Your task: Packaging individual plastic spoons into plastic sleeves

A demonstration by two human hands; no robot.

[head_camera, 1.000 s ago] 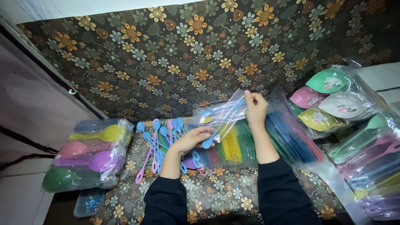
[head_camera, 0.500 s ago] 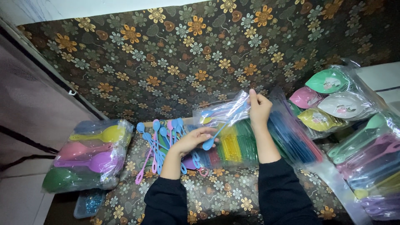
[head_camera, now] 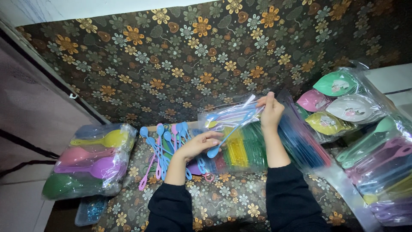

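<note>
A person in black sleeves works over a floral-covered surface, a blue plastic spoon (head_camera: 229, 133) caught between both hands. The left hand (head_camera: 201, 144) curls around the spoon close to its round bowl, which sits low and nearest the body; the right hand (head_camera: 270, 109) is pinched shut on the edge of a clear plastic bag (head_camera: 227, 114), holding its mouth up where the far end of the spoon's handle disappears. The spoon's long axis runs on a diagonal, bowl pointing down and toward the left, handle rising up and toward the right into the bag, so the left hand is nearer the bowl end and the right hand nearer the handle tip. Whether the handle is fully inside the bag cannot be told. Beneath the hands lie rows of yellow, green and red plastic pieces (head_camera: 242, 150) in clear wrap, with a loose fan of blue and pink spoons (head_camera: 165, 146) just left of the left wrist. Bagged large coloured ladles (head_camera: 92, 157) sit well apart at far left, leaf-shaped dishes (head_camera: 339, 101) in wrap at right
</note>
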